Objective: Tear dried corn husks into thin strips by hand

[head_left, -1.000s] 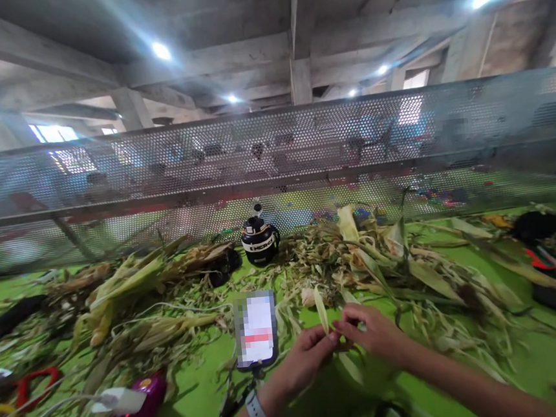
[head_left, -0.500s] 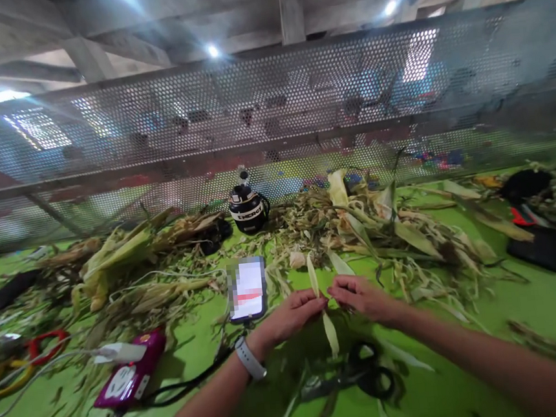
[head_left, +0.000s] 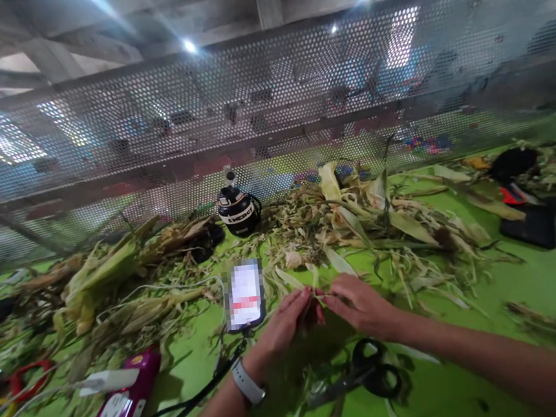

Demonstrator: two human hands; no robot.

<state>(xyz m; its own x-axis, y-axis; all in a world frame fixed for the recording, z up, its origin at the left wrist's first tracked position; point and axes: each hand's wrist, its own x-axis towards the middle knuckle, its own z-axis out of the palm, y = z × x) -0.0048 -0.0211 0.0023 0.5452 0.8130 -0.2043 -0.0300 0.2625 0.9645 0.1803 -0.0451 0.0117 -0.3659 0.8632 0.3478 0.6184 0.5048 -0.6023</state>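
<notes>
My left hand (head_left: pixel 288 319) and my right hand (head_left: pixel 357 304) meet over the green table, fingertips nearly touching. Between them runs a thin corn husk strip (head_left: pixel 316 295), pinched by the fingers of both hands; part of it is hidden behind them. A pale end of husk sticks up just beyond the fingertips. Black-handled scissors (head_left: pixel 377 370) lie on the table below my hands, among a few loose husk pieces. To the left of my left hand a phone (head_left: pixel 245 294) lies with its screen lit.
A heap of dried husks (head_left: pixel 356 211) spreads behind my hands, another husk pile (head_left: pixel 114 281) at left. A black jug (head_left: pixel 238 212) stands between them. A purple power bank (head_left: pixel 124 397) with cables lies left. A perforated metal screen (head_left: pixel 251 120) borders the table's far side.
The husk strip stood upright with its lower end hanging below my fingers; now it lies more sideways between my fingertips. My left hand has turned more upright. The view has shifted and tilted slightly.
</notes>
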